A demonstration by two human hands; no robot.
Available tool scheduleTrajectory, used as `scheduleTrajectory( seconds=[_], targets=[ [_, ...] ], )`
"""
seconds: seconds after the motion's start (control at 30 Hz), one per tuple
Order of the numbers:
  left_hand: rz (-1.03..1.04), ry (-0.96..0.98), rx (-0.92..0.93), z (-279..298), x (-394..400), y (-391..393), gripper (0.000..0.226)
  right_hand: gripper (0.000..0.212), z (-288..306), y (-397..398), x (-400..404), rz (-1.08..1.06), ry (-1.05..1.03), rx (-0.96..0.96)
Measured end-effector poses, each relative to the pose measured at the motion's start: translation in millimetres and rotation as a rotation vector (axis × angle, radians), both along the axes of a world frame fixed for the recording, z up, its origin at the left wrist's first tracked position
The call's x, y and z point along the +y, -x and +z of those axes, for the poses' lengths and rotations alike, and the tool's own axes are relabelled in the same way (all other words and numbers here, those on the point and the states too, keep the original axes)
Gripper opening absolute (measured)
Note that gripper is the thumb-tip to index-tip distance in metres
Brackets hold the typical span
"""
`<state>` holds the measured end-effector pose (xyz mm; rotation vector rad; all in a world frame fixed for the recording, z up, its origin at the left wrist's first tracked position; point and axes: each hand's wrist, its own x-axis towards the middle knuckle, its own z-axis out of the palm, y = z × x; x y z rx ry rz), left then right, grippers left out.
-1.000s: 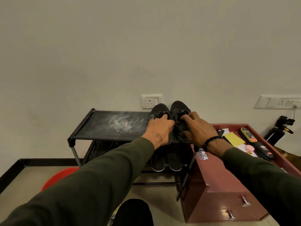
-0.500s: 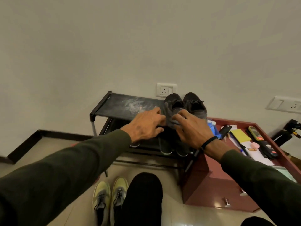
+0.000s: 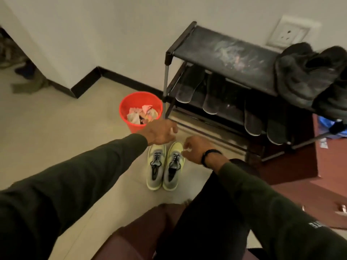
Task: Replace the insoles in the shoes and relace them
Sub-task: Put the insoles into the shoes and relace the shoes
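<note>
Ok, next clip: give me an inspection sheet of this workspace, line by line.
Surface: pale tiled floor; black rack, dusty top shelf.
Job's things: yellow-grey sneakers side by side on the floor, laced; dark shoes on the rack's top shelf; four insoles on the shelf below, sticking out over its front edge.
Clutter: red bin holding crumpled paper, left of the rack.
Hands: left hand and right hand above the sneakers' toes, holding nothing; contact unclear.
Cables: nothing seen.
Surroundings: white wall, socket, red-brown cabinet on the right.
</note>
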<state>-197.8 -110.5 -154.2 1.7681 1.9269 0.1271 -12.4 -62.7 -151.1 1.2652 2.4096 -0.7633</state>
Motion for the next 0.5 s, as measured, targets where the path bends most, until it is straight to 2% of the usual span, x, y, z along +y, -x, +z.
scheduleTrajectory(
  seconds=[0.07,0.17,0.3,0.37,0.43,0.5],
  targets=[
    [0.046,0.105,-0.041,-42.4,-15.6,6.2,0.034,0.02,-37.0,12.1,-13.9,0.042,0.161,-0.148],
    [0.135,0.233,-0.043,-101.1,-44.8,7.5,0.037,0.033,-71.8,27.7,-25.1,0.136,0.291,-0.289],
    [0.146,0.436,-0.04,-169.7,-77.5,-1.6,0.036,0.013,-113.8,48.5,-22.8,0.225,0.331,-0.344],
    [0.118,0.503,-0.038,-195.0,-84.7,-8.7,0.043,0.021,-135.9,55.7,-26.0,0.273,0.364,-0.383],
    [0.121,0.557,-0.049,-212.9,-85.2,-13.9,0.05,0.036,-163.9,63.8,-33.5,0.335,0.44,-0.449],
    [0.102,0.624,-0.043,-222.8,-82.5,-16.3,0.052,0.041,-189.5,69.7,-43.5,0.404,0.527,-0.562]
  ],
)
